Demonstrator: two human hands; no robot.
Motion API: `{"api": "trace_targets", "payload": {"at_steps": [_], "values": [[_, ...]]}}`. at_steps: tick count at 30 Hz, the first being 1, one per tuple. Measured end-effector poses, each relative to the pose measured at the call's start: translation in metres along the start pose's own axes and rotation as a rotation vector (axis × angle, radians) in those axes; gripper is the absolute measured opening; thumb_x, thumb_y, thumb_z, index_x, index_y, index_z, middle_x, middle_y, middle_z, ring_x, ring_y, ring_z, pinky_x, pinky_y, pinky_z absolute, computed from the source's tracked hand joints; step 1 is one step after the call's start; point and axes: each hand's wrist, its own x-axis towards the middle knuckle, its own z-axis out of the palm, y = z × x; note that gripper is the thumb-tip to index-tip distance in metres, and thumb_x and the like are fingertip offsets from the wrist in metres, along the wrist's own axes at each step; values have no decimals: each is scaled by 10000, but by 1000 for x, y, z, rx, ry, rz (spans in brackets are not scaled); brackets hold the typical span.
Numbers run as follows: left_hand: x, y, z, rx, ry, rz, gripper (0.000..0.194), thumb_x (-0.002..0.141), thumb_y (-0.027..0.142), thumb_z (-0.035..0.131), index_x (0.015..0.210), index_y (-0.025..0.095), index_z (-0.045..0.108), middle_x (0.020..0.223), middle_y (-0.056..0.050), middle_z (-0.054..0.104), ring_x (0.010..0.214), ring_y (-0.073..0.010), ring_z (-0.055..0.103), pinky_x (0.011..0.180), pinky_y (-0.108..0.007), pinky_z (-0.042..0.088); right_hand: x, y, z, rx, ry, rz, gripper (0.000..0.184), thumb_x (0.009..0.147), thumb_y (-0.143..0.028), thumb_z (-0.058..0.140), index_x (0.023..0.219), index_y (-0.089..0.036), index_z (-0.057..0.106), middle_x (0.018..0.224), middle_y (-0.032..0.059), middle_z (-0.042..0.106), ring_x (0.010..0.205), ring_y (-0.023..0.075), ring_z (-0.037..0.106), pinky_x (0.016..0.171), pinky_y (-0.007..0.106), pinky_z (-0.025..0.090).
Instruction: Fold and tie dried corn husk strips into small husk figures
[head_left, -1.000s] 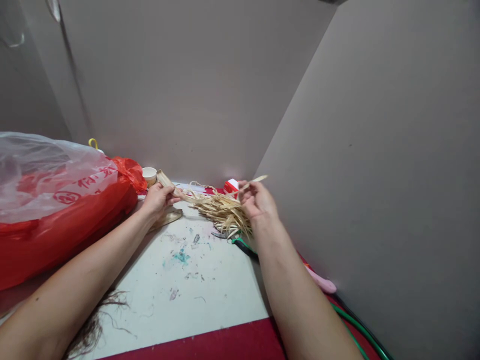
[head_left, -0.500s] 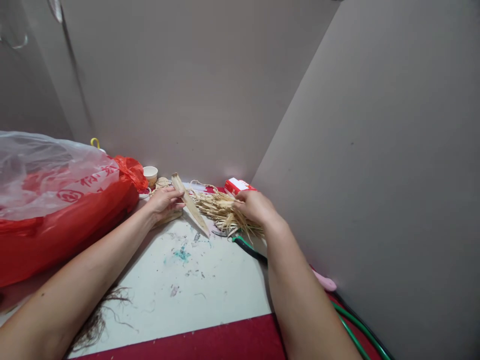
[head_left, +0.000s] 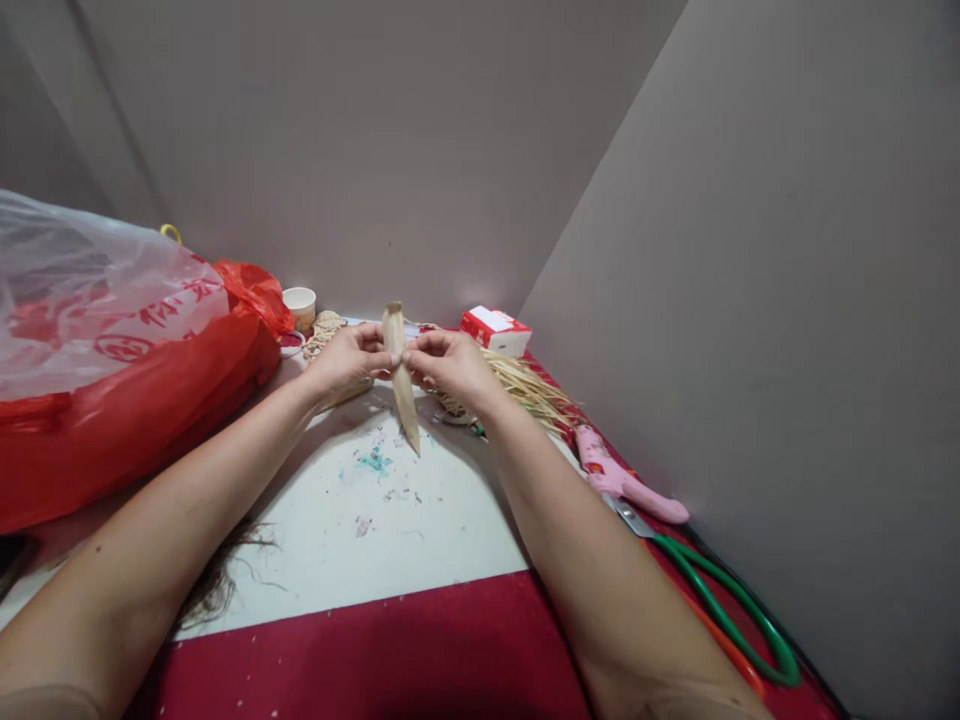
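Observation:
A pale, dried husk leaf, long and tapering to a point at its lower end, is held up over the white board. My left hand pinches its left edge between thumb and fingers. From the other side, my right hand pinches it at about the same height, the two thumbs nearly touching. Behind and to the right of my right hand lies a bundle of straw-coloured strips, partly covered by that hand. A coil of beige cord rests just beyond my left hand.
A large red and clear plastic bag fills the left side, beside a paper cup. At the back right stands a red and white box. A pink glue gun and green-handled scissors lie along the right wall.
My right hand has left the straw bundle and come left to grip the leaf. The leaf has turned more upright. The view has shifted, showing more of the glue gun and scissors.

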Motion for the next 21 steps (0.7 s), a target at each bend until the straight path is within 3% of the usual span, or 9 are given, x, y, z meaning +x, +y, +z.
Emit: {"api": "trace_targets", "payload": {"at_steps": [21], "values": [[0,1,1,111,-6,102,147,626,37,660,747,120,644,690,-8,658,635,-107,611,649,-240,478,3,8,7,-46,23,-63,160,652,-256,650,626,-182,510,542,-28,560,481,98,547,413,181,408]]}}
